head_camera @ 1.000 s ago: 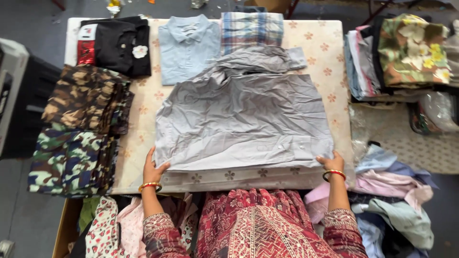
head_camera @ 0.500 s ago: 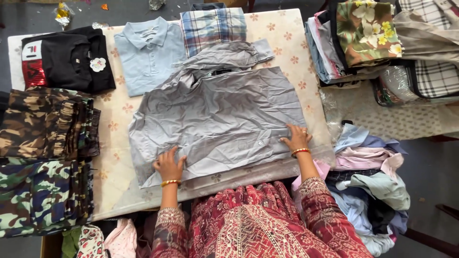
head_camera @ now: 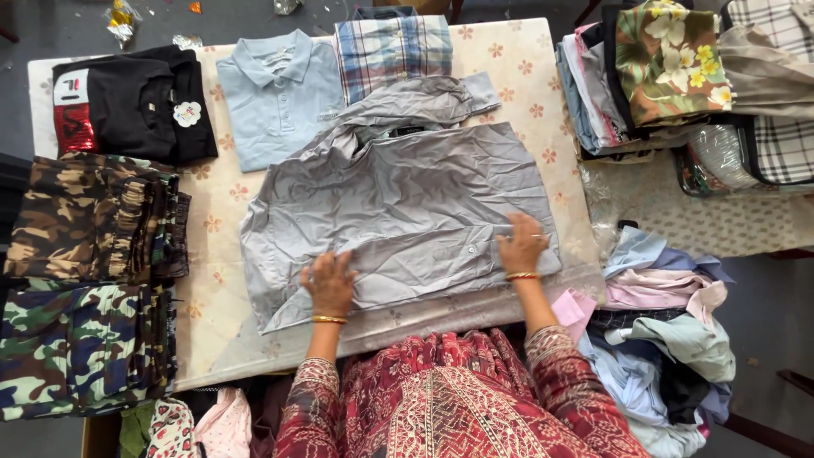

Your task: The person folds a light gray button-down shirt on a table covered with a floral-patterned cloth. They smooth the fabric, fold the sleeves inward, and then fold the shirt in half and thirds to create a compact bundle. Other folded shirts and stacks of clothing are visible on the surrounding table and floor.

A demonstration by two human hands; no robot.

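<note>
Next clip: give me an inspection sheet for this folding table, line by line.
Surface: table under a cream floral cover.
Job's things: grey shirt spread flat, creased, sleeve folded across the top.
Clutter: black shirt, blue polo, plaid shirt, camouflage stacks.
Grippers: left hand and right hand both flat on the grey shirt's lower edge, holding nothing.
Cables: nothing seen.
Surroundings: folded pile at right, loose clothes heap lower right, scraps on the floor.
</note>
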